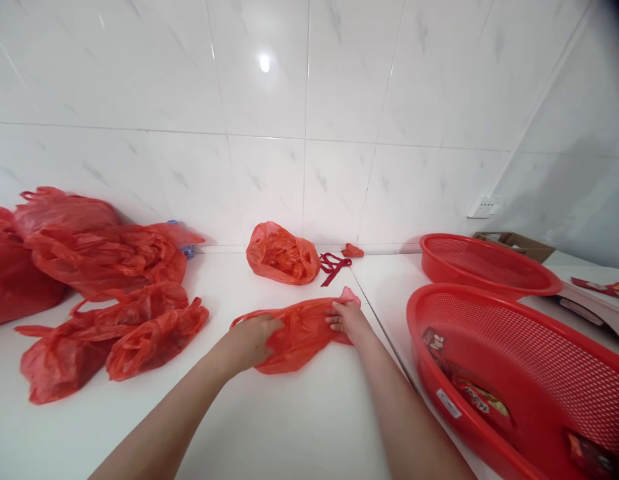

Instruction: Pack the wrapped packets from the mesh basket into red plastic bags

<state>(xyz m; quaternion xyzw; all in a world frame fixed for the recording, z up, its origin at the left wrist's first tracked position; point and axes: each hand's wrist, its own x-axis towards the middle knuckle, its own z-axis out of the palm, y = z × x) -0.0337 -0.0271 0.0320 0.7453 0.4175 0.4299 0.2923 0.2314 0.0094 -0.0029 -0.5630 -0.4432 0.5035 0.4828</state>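
Observation:
A red plastic bag (304,333) lies stretched sideways on the white table in front of me. My left hand (252,341) grips it near its left end, fingers closed on the thin film. At the right end, my right hand (347,320) has its fingers bent over the same bag, and a crumpled corner sticks out beyond them. Whatever the bag contains, if anything, cannot be made out. Just behind it sits another red bag (283,255), bunched up, with its mouth facing me.
Crumpled red bags (114,333) and fuller ones (104,247) cover the left side. Dark red ribbon (334,267) lies near the wall. On the right, a large red basket (416,313) holds several wrapped packets; behind it stand another red basket (434,267) and a cardboard box (529,245).

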